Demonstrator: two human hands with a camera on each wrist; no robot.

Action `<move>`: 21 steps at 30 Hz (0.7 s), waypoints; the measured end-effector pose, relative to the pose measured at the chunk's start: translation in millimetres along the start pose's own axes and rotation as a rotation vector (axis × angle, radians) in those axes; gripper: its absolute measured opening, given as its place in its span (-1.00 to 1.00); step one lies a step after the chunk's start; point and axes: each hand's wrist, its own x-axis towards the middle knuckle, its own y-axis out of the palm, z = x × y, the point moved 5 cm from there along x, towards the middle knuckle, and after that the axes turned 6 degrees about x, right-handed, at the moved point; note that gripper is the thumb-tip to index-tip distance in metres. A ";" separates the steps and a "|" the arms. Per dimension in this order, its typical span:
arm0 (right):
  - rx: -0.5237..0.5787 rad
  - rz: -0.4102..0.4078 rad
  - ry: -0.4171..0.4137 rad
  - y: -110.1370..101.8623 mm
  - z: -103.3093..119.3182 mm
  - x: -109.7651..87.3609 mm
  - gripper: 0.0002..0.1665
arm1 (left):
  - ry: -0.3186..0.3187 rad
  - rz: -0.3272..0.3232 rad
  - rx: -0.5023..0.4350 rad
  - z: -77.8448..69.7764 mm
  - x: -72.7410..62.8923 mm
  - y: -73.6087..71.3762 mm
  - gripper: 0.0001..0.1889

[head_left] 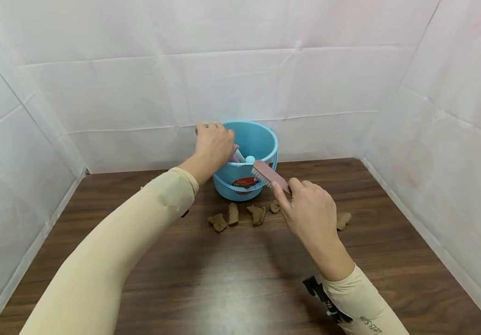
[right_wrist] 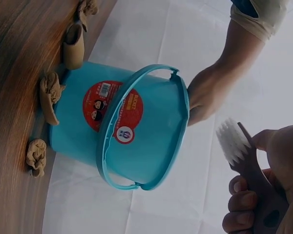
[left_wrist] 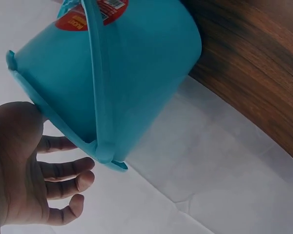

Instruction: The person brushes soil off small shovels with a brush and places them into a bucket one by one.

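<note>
A light blue bucket (head_left: 240, 179) stands at the back of the table, its handle hanging down in front of a red label (right_wrist: 110, 109). My left hand (head_left: 215, 142) is at the bucket's left rim; in the left wrist view its fingers are loosely bent, with nothing visible in them. My right hand (head_left: 313, 214) grips a pink brush (head_left: 270, 175) by its handle, white bristles facing down and left, in front of the bucket's right side. Inside the bucket, a pale blue round-ended item (head_left: 249, 159) and a pinkish one (head_left: 235, 158) show partly; their kinds are unclear.
Several brown molded lumps lie in front of the bucket, among them a cylinder (head_left: 233, 214), a jagged piece (head_left: 257, 215) and a piece right of my wrist (head_left: 343, 220). White sheeting (head_left: 328, 83) walls in the dark wooden table (head_left: 173, 274).
</note>
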 end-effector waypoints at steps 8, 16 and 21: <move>0.012 0.012 -0.035 -1.4 0.5 -3.9 -0.40 | 0.006 -0.047 -0.082 6.3 -23.5 -11.1 -0.53; -0.014 0.081 -0.073 -0.7 -3.3 -11.4 -0.50 | -0.011 -0.183 -0.210 -6.1 -85.8 -17.0 -0.52; -0.018 0.127 -0.081 2.9 -8.4 -22.4 -0.52 | -0.050 -0.180 -0.297 -15.3 -126.6 2.8 -0.51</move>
